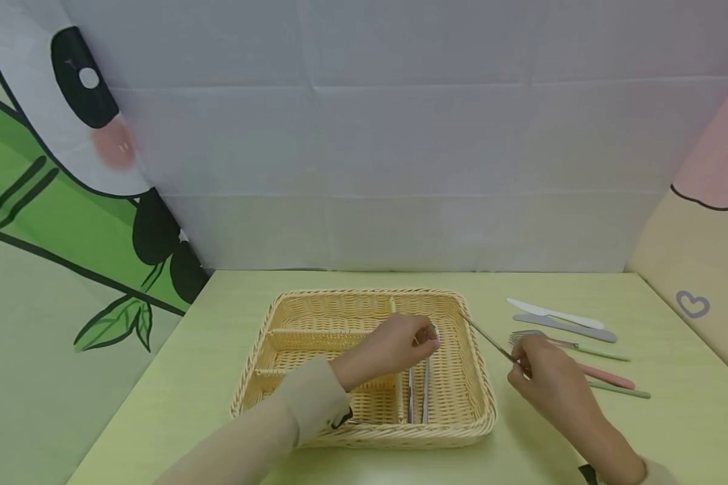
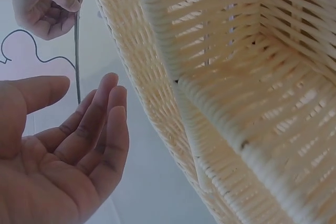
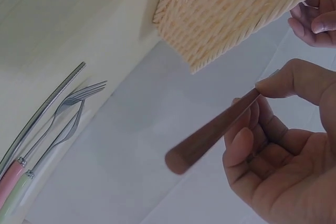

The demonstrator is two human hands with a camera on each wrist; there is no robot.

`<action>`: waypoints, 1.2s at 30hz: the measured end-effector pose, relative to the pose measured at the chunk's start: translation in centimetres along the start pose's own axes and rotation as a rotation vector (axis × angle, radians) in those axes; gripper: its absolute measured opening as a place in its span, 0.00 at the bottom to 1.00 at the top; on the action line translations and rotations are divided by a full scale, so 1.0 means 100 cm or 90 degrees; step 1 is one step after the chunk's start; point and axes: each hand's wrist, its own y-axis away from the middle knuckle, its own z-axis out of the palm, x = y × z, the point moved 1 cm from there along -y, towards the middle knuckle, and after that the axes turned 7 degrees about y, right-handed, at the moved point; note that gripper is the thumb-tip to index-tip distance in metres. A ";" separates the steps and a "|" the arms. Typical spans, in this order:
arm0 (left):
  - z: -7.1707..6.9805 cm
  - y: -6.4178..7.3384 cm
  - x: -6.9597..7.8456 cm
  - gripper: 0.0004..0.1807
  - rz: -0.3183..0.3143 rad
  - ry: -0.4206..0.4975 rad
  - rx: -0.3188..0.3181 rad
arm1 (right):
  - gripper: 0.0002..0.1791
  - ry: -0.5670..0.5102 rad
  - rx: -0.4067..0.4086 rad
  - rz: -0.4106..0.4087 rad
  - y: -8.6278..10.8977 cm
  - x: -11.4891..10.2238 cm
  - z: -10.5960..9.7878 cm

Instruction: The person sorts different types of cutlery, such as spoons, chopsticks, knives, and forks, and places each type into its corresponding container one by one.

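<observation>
My right hand [image 1: 549, 374] pinches a thin utensil with a brown handle [image 3: 210, 132] between thumb and fingers. Its slender far part [image 1: 485, 337] slants up and left to the right rim of a wicker basket [image 1: 485, 397]; its working end cannot be made out. Over the basket's right compartment hovers my left hand [image 1: 400, 343], palm up in the left wrist view with fingers loosely bent and holding nothing. Two slim silver utensils [image 1: 426, 391] lie in that compartment. Beside my right hand are a pink-handled fork [image 3: 10, 182] and a green-handled fork [image 3: 21, 187].
A white knife [image 1: 558, 314] and a grey knife [image 1: 567, 327] lie at the table's back right. Another green handle [image 1: 619, 389] shows past my right hand. Dividers [image 1: 321, 332] split the basket into several compartments. A pale wall hanging [image 1: 364, 168] stands behind the table.
</observation>
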 end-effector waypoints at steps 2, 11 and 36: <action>0.001 -0.002 0.001 0.10 0.002 0.018 0.002 | 0.06 -0.005 0.005 -0.002 0.000 -0.004 -0.001; 0.007 -0.007 0.005 0.12 0.002 0.080 0.011 | 0.06 -0.016 0.008 -0.021 0.000 -0.020 -0.001; 0.005 -0.011 0.007 0.12 0.005 0.223 0.127 | 0.08 -0.045 0.062 -0.067 0.000 -0.040 0.003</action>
